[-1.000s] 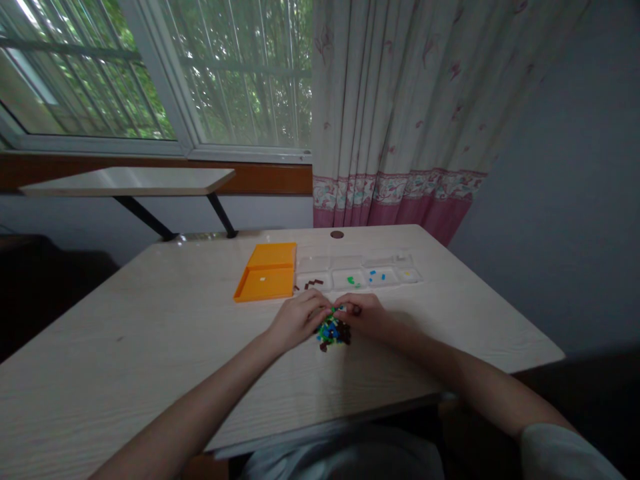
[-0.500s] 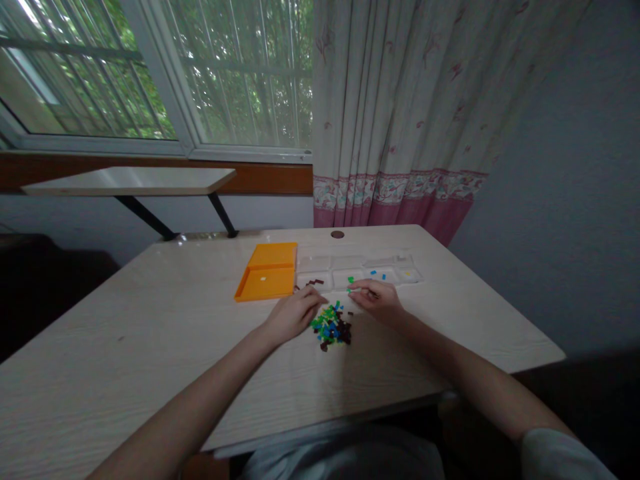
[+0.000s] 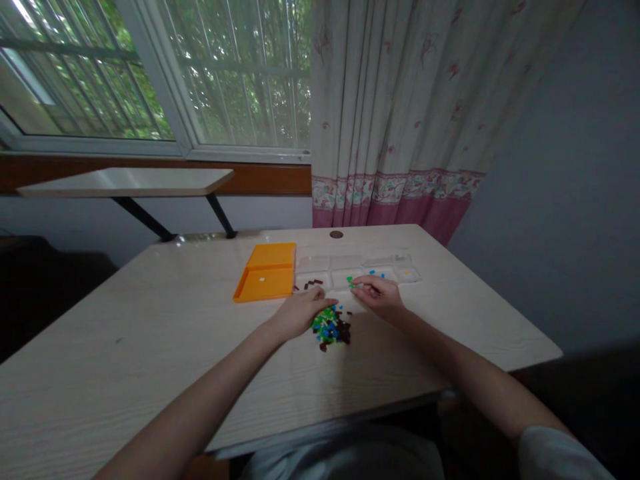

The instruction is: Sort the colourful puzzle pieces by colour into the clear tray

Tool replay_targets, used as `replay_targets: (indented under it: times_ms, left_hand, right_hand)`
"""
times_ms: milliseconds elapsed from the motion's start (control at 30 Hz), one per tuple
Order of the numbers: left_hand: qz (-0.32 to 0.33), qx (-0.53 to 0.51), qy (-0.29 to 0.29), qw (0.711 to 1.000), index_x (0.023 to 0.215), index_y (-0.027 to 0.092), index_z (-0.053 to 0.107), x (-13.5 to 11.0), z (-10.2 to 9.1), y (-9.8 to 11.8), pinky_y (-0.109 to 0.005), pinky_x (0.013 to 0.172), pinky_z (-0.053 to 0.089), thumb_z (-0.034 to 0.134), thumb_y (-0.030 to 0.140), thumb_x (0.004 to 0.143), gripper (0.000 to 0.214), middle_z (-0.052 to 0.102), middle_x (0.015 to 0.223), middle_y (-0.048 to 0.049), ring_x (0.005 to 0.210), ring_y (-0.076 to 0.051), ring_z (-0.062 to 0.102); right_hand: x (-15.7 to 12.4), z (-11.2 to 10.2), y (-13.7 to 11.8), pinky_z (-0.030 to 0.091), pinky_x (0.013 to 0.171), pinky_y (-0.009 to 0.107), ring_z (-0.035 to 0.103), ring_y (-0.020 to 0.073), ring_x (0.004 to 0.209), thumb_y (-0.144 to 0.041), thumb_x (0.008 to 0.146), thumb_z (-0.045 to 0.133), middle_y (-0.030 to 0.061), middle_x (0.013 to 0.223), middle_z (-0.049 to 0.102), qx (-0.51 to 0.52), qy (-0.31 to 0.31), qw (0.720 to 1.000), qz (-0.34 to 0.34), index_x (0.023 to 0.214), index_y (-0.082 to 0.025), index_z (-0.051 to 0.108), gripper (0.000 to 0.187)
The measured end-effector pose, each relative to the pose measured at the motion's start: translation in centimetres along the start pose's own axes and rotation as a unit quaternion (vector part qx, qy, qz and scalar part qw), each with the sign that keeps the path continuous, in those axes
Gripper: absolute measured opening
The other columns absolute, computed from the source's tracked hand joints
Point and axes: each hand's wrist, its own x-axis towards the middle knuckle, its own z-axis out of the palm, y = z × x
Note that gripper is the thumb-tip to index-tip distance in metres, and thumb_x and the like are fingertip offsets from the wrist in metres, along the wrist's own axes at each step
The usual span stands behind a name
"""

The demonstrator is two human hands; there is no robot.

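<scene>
Brick pile point(image 3: 331, 328) — green, blue, brown bits — left hand point(image 3: 300, 312) grip released, right hand point(image 3: 379, 296) grip unclear.

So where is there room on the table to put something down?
Bare table left of the orange lid, and more right of the clear tray. The middle is crowded: left hand, right hand and the pile of pieces.

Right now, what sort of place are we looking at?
Probably a room in a home: a wood-grain desk by a barred window, a floral curtain with a pink hem, and a clear sorting tray beside a pile of small coloured pieces.
</scene>
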Motion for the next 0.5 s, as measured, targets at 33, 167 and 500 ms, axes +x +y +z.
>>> replay_targets:
  times_ms: [33,167,500]
  left_hand:
    - [-0.004,-0.016,0.008,1.0,0.123,0.031,0.045,-0.13,0.03,-0.06,-0.024,0.071,0.044,0.037,0.015,0.086,0.041,0.05,0.105,-0.0046,0.089,-0.016,0.055]
    - [-0.009,-0.076,0.033,0.997,0.115,0.024,0.052,-0.6,0.01,-0.31,-0.024,0.074,0.044,0.037,0.017,0.086,0.033,0.051,0.104,-0.0062,0.09,-0.016,0.055]
    - [-0.007,-0.127,0.043,0.991,0.096,0.02,0.059,-0.97,-0.05,-0.92,-0.024,0.079,0.043,0.04,0.023,0.086,0.021,0.055,0.095,-0.0048,0.088,-0.015,0.054]
  right_hand:
    - [0.0,-0.03,0.03,0.033,0.043,0.017,0.035,0.0062,0.041,-0.034,0.077,0.057,-0.0047,0.046,0.045,-0.001,0.001,1.0,0.004,0.083,-0.017,0.067,0.021]
    - [-0.07,-0.11,0.23,0.033,0.044,0.018,0.036,0.0068,0.042,-0.036,0.077,0.057,-0.0041,0.047,0.045,0.004,0.005,1.0,0.018,0.084,-0.017,0.067,0.023]
    - [0.31,-0.46,0.61,0.034,0.047,0.019,0.038,0.0075,0.044,-0.037,0.077,0.055,-0.0034,0.049,0.047,-0.026,-0.013,0.999,0.04,0.084,-0.017,0.067,0.024]
